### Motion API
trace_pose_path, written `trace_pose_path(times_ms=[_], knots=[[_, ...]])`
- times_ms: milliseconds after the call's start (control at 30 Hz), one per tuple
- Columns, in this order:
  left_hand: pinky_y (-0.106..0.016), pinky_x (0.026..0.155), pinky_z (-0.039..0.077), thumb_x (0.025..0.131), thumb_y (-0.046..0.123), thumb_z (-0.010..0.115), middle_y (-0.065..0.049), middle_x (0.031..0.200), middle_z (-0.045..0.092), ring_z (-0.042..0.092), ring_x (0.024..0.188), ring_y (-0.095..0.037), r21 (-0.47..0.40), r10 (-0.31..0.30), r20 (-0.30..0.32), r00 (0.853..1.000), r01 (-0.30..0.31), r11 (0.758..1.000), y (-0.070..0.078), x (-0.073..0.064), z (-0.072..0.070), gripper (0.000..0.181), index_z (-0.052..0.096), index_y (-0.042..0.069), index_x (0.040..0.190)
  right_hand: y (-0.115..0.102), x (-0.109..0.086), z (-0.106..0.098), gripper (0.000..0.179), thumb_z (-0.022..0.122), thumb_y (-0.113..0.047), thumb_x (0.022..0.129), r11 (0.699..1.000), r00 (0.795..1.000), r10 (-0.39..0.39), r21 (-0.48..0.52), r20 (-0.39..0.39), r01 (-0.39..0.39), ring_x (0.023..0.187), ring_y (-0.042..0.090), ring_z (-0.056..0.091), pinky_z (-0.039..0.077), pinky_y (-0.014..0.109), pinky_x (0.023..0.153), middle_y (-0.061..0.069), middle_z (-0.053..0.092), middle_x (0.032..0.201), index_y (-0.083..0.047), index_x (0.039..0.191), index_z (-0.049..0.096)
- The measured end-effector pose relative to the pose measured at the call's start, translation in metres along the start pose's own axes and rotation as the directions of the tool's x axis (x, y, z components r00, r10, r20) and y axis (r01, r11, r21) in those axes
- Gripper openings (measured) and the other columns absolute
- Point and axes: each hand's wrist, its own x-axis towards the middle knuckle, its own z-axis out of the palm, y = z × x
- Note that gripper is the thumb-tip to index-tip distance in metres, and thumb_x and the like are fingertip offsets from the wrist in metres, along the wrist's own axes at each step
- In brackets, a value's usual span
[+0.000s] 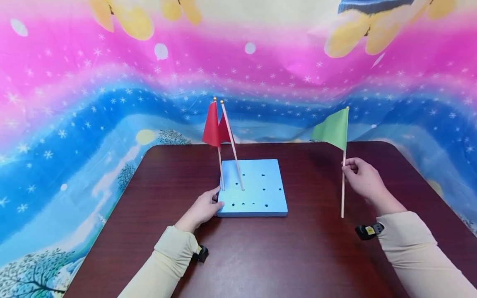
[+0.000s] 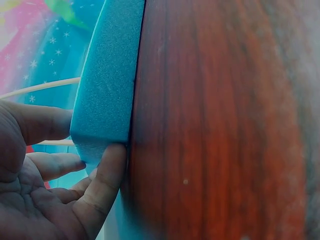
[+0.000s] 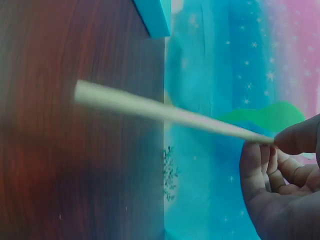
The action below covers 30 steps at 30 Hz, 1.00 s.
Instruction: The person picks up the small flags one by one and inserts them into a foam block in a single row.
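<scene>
A light blue foam board [image 1: 253, 182] with several small holes lies on the table. Two red flags on thin wooden sticks stand in it: one flag [image 1: 211, 126] near the left edge, another flag [image 1: 225, 128] further in, leaning left. My left hand [image 1: 203, 207] holds the board's left edge near the front corner; in the left wrist view, its fingers and thumb meet the board's side [image 2: 107, 90]. Off to the right, my right hand [image 1: 363, 178] pinches the stick of a green flag [image 1: 333, 129] between thumb and fingertips. The stick's bare lower end [image 3: 100, 96] points down, apart from the board.
The dark wooden table [image 1: 272, 256] extends around the board, its far edge against a patterned cloth backdrop [image 1: 238, 74]. A small black device [image 1: 369, 231] sits on the right wrist, another device [image 1: 201, 253] on the left.
</scene>
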Motion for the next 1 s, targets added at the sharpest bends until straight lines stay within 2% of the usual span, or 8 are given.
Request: trace_pose_path(times_ms=[100, 267, 467, 700, 867, 1000], knots=[[-0.032, 0.068, 0.051, 0.099, 0.003, 0.064, -0.013, 0.106, 0.061, 0.055, 0.071, -0.016, -0.002, 0.003, 0.001, 1.0, -0.003, 1.0, 0.001, 0.0, 0.0, 0.062, 0.04, -0.005, 0.155, -0.007, 0.0, 0.007, 0.028, 0.052, -0.014, 0.107, 0.997, 1.0, -0.019, 0.078, -0.004, 0.019, 0.072, 0.002, 0.061, 0.048, 0.018, 0.063, 0.021, 0.064, 0.102, 0.01, 0.119, 0.058], [-0.032, 0.068, 0.051, 0.098, 0.003, 0.064, -0.012, 0.104, 0.061, 0.056, 0.072, -0.016, 0.006, 0.008, 0.0, 1.0, -0.008, 1.0, 0.002, 0.0, 0.001, 0.062, 0.04, -0.005, 0.155, -0.021, 0.002, 0.018, 0.022, 0.054, -0.008, 0.105, 0.985, 0.997, -0.07, 0.155, -0.029, 0.074, 0.071, -0.003, 0.061, 0.05, 0.015, 0.065, 0.022, 0.063, 0.101, 0.011, 0.116, 0.058], [-0.032, 0.07, 0.051, 0.099, 0.003, 0.064, -0.012, 0.105, 0.061, 0.057, 0.08, -0.018, 0.011, 0.011, 0.0, 1.0, -0.011, 1.0, 0.001, -0.001, 0.001, 0.062, 0.04, -0.006, 0.155, -0.032, 0.003, 0.027, 0.02, 0.055, -0.007, 0.105, 0.978, 0.993, -0.11, 0.173, -0.033, 0.114, 0.072, -0.001, 0.063, 0.05, 0.014, 0.066, 0.022, 0.064, 0.101, 0.01, 0.116, 0.059], [-0.033, 0.069, 0.05, 0.099, 0.004, 0.064, -0.012, 0.105, 0.06, 0.056, 0.077, -0.018, 0.003, 0.001, 0.004, 1.0, -0.001, 1.0, 0.0, 0.0, 0.001, 0.062, 0.04, -0.005, 0.156, -0.041, 0.005, 0.037, 0.02, 0.057, -0.008, 0.104, 0.971, 0.988, -0.144, 0.185, -0.051, 0.151, 0.071, -0.001, 0.063, 0.049, 0.013, 0.068, 0.02, 0.065, 0.099, 0.008, 0.116, 0.06], [-0.033, 0.071, 0.051, 0.099, 0.004, 0.064, -0.013, 0.107, 0.06, 0.057, 0.08, -0.018, 0.014, 0.005, 0.003, 1.0, -0.005, 1.0, 0.0, 0.0, 0.001, 0.062, 0.04, -0.005, 0.156, -0.048, 0.008, 0.04, 0.02, 0.056, -0.008, 0.105, 0.963, 0.986, -0.149, 0.215, -0.073, 0.161, 0.071, -0.007, 0.06, 0.05, 0.012, 0.069, 0.021, 0.064, 0.1, 0.008, 0.117, 0.059], [-0.034, 0.072, 0.051, 0.099, 0.004, 0.064, -0.013, 0.108, 0.06, 0.057, 0.084, -0.02, 0.021, 0.004, 0.001, 1.0, -0.004, 1.0, 0.001, 0.0, 0.0, 0.062, 0.04, -0.005, 0.155, -0.057, 0.01, 0.043, 0.02, 0.056, -0.007, 0.105, 0.951, 0.984, -0.151, 0.256, -0.099, 0.172, 0.074, -0.005, 0.062, 0.052, 0.012, 0.071, 0.022, 0.063, 0.101, 0.009, 0.117, 0.058]])
